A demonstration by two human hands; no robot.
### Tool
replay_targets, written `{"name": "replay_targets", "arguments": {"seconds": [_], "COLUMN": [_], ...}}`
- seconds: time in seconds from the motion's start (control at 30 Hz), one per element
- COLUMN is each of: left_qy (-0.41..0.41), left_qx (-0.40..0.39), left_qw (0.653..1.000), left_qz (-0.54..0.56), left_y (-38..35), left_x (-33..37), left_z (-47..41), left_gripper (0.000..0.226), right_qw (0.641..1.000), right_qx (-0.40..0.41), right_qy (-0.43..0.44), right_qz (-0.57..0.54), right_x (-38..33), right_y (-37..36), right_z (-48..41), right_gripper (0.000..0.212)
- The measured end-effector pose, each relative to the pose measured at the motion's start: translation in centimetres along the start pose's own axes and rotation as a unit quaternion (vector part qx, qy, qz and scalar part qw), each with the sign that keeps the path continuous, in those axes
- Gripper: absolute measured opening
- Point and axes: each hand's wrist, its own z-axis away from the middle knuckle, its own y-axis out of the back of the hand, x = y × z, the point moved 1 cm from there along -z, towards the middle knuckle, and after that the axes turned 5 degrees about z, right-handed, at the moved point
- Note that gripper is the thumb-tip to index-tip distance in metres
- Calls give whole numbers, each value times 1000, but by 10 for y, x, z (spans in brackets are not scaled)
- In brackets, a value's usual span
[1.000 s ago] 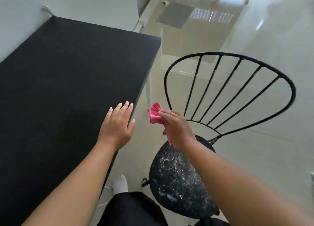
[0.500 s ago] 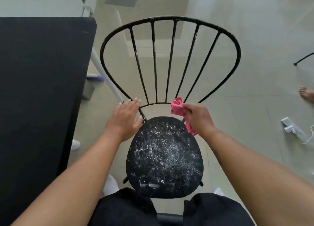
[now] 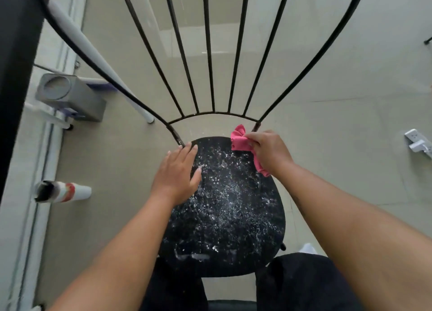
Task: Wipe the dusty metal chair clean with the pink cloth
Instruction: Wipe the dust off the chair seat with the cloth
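Note:
A black metal chair stands right below me. Its round seat [image 3: 231,212] is speckled with white dust, and its fan-shaped backrest of thin bars [image 3: 208,53] rises at the far side. My left hand [image 3: 177,175] lies flat with straight fingers on the seat's far left edge, fingertips near the left backrest post. My right hand [image 3: 268,151] grips the bunched pink cloth [image 3: 240,140] over the seat's far right edge, beside the right backrest post.
The black table edge [image 3: 16,53] runs along the left, with its white leg [image 3: 98,58] slanting behind the chair. On the floor to the left are a grey box [image 3: 70,98] and a fallen paper cup [image 3: 63,191]. A white power strip [image 3: 418,142] lies at right.
My view has swung from the table to directly over the chair and come closer. My left hand left the table and settled on the seat. My right hand carried the cloth to the seat's back edge.

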Motion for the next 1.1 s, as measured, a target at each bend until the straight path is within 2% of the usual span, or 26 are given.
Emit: {"name": "replay_targets", "arguments": {"seconds": [0.23,0.43,0.67,0.83,1.1], "left_qy": [10,9,2,2,3], "left_qx": [8,46,103,115,111], "left_qw": [999,998,994,993,993], "left_qz": [-29,-36,-31,-33,-34], "left_y": [-62,-93,-106,-108,-107], "left_x": [-6,-10,-13,-14,-14], "left_z": [-4,-6,-7,-7,-6], "left_gripper": [68,70,67,66,69], "right_qw": [996,989,981,973,970], "right_qx": [29,56,127,154,121], "right_qy": [84,123,139,165,195], "right_qz": [24,63,40,53,81], "right_x": [22,33,38,40,71], "right_y": [-58,-84,-98,-100,-114], "right_z": [-6,-13,-25,-8,65], "right_gripper": [25,48,35,31,30]}}
